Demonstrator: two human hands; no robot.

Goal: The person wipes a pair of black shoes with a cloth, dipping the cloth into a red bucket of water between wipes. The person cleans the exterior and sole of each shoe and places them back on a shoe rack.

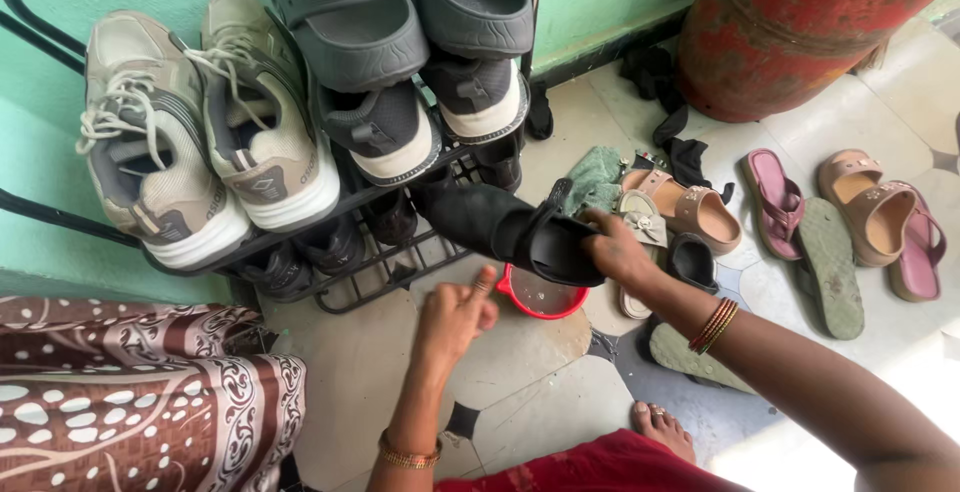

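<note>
Tiled floor (540, 392), right hand (620, 252) gripping matte black sandal (520, 227), wire rack (370, 272)

Two hands: left hand (455, 317) empty, right hand (618, 249) gripping one black sandal (520, 227). One black shoe rack (385, 262), far left, carrying two beige sneakers (205, 127), two grey strap sandals (400, 12) and two black-and-white shoes (430, 117); darker pairs on its lower tier cannot be counted. One red bowl (541, 297). One red cylinder (800, 27), far right. Two pink flip-flops (775, 192), two tan sandals (868, 202), two upturned green soles (832, 267), one green cloth (592, 177). One bare foot (664, 430), near
</note>
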